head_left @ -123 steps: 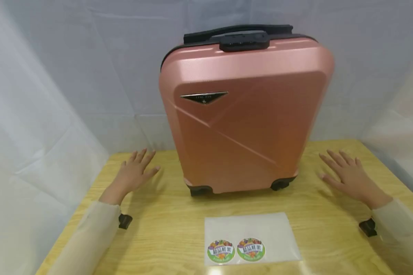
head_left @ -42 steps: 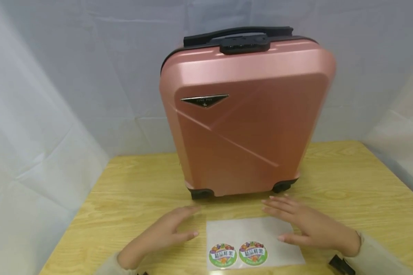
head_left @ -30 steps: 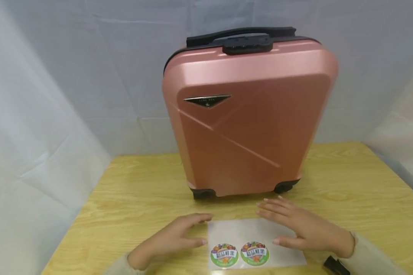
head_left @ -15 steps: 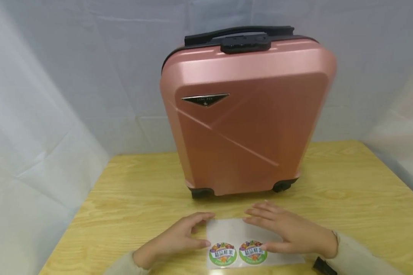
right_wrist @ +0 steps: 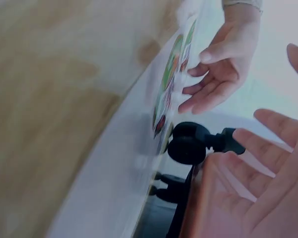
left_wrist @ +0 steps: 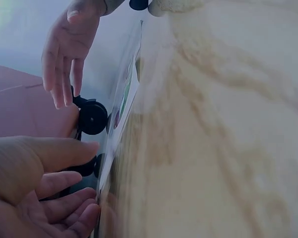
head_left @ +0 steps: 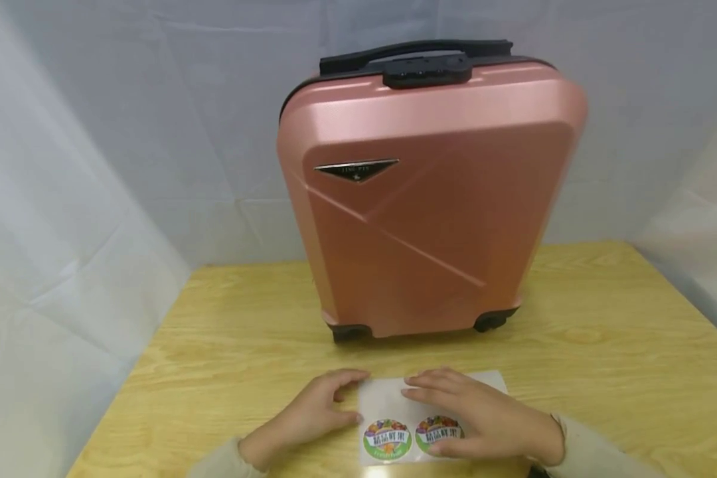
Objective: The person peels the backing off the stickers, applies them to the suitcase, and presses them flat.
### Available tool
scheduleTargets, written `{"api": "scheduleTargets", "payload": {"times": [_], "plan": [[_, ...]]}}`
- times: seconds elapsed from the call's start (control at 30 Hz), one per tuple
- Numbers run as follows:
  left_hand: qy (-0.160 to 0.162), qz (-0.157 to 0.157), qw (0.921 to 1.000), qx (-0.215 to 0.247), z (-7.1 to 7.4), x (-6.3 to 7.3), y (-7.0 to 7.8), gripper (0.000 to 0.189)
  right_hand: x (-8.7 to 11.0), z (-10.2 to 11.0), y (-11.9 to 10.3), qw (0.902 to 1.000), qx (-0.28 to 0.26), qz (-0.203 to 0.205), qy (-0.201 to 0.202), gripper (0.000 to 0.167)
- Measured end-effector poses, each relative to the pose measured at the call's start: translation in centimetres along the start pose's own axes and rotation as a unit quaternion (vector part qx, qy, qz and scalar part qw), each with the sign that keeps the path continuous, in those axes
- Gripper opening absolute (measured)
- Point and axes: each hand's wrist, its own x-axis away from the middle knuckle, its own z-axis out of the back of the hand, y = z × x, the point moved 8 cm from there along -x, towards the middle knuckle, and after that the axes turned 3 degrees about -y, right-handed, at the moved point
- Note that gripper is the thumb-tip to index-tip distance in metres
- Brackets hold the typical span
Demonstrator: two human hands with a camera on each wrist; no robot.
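A whitish sheet (head_left: 388, 393) lies on the table in front of a pink suitcase. Two round fruit stickers show on it: the left one (head_left: 388, 439) fully, the right one (head_left: 437, 428) partly covered by my right thumb. At the sheet's left edge is my left hand (head_left: 311, 413), thumb and fingers spread apart and loosely bent; the left wrist view shows its fingertips (left_wrist: 92, 210) down by the sheet's edge. My right hand (head_left: 484, 415) is over the right half of the sheet, and its fingers (right_wrist: 268, 148) look extended and raised off the surface in the right wrist view.
The pink hard-shell suitcase (head_left: 430, 232) stands upright on black wheels (head_left: 351, 333), its black handle (head_left: 415, 50) on top. It rests on a wood-grain table (head_left: 227, 332). White cloth (head_left: 233, 133) hangs behind and at the sides.
Both hands have come in from the table's far sides to the sheet. Over the last second the right hand has slid left across it, while the left hand has shifted slightly right.
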Motion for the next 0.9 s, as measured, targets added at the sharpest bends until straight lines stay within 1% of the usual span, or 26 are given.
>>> {"api": "scheduleTargets", "payload": {"times": [0.07,0.2,0.4,0.6,0.67,0.8,0.9], "plan": [[0.012,-0.007,0.9997,-0.019,0.1,0.0,0.1,0.055,-0.1,-0.2,-0.1,1.0000,-0.006,-0.005,0.002,0.063],[0.029,-0.015,0.9981,-0.053,0.0,-0.1,0.1,0.054,-0.4,-0.5,-0.4,0.9990,-0.042,-0.017,-0.005,0.061],[0.050,-0.025,0.9933,-0.101,-0.1,-0.3,0.2,0.056,-0.8,-1.1,-0.5,0.9940,-0.099,-0.041,-0.024,0.057],[0.048,-0.022,0.9908,-0.124,-0.2,-0.3,0.7,0.054,-1.1,-1.9,0.2,0.9833,-0.155,-0.088,-0.037,0.057],[0.047,-0.020,0.9897,-0.134,-0.2,-0.3,0.9,0.053,-1.3,-2.1,0.4,0.9809,-0.164,-0.098,-0.036,0.057],[0.047,-0.016,0.9884,-0.143,-0.2,-0.4,1.0,0.053,-2.0,-2.5,0.2,0.9766,-0.192,-0.091,-0.032,0.055],[0.049,-0.014,0.9883,-0.144,-0.1,-0.5,0.9,0.052,-2.4,-3.0,0.0,0.9696,-0.223,-0.091,-0.041,0.051]]}}
